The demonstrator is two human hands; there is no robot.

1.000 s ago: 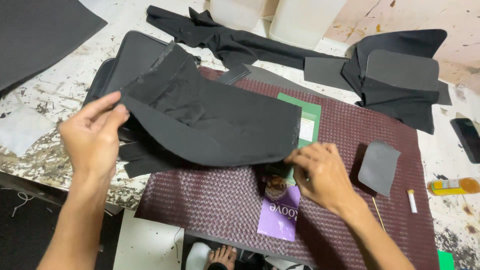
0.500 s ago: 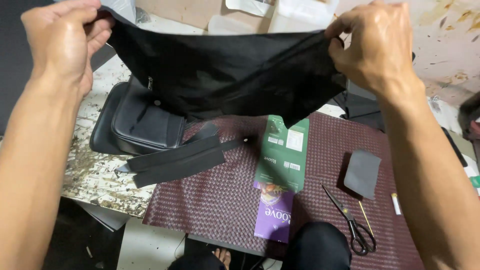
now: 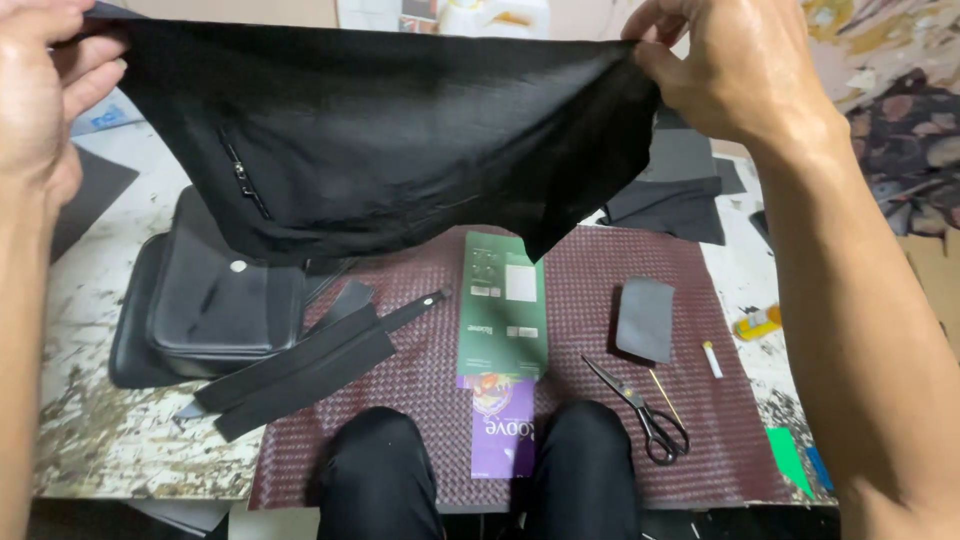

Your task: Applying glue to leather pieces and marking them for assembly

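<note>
Above the counter (image 3: 130,450), the left hand (image 3: 40,100) and right hand (image 3: 730,70) each pinch a top corner of the black cloth (image 3: 400,140), stretched between them. Keeping both pinches firm and level should let its zipper (image 3: 240,175) hang flat for checking.

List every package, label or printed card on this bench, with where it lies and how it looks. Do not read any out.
Green card: flat on the woven maroon mat, centre, a tall rectangle with pale panels.
Purple card: just below the green one, at the mat's near edge, rectangular, with a picture patch at its top.
No screens or signs show.
</note>
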